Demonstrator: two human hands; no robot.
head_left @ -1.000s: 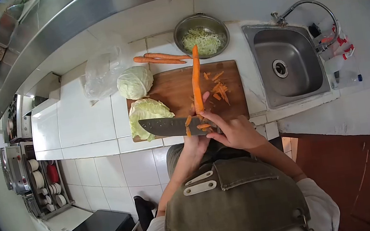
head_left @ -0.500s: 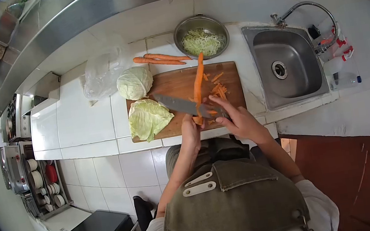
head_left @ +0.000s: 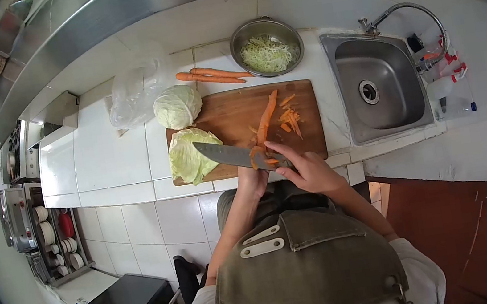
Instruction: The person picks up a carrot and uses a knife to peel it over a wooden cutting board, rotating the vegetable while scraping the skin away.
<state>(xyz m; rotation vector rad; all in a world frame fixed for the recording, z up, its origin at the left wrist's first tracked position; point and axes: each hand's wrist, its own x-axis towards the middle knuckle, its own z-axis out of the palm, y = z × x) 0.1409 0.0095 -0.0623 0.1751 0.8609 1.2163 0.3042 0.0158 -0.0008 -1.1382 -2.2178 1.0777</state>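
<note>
A broad-bladed kitchen knife (head_left: 225, 153) is held low over the near edge of the wooden cutting board (head_left: 224, 106), its tip pointing left. My right hand (head_left: 314, 170) closes round its heel end; the handle is hidden by the hand. Beneath the blade is my left hand (head_left: 252, 179), its fingers mostly covered by the knife. Orange slices cling on and around the blade. One carrot (head_left: 266, 117) extends from the blade toward the far side of the board. Cut carrot pieces (head_left: 292, 121) lie to its right. A cabbage leaf piece (head_left: 191, 159) touches the knife tip's area.
A cabbage head (head_left: 178, 107) sits at the board's left corner. Whole carrots (head_left: 211, 77) and a metal bowl of shredded cabbage (head_left: 267, 47) stand behind. A clear plastic bag (head_left: 139, 95) lies at left. To the right are a steel sink (head_left: 377, 83) and faucet (head_left: 422, 5).
The carrot has dropped from a raised position to lie lower across the board. The knife has shifted slightly left and toward me. Carrot pieces show on the blade.
</note>
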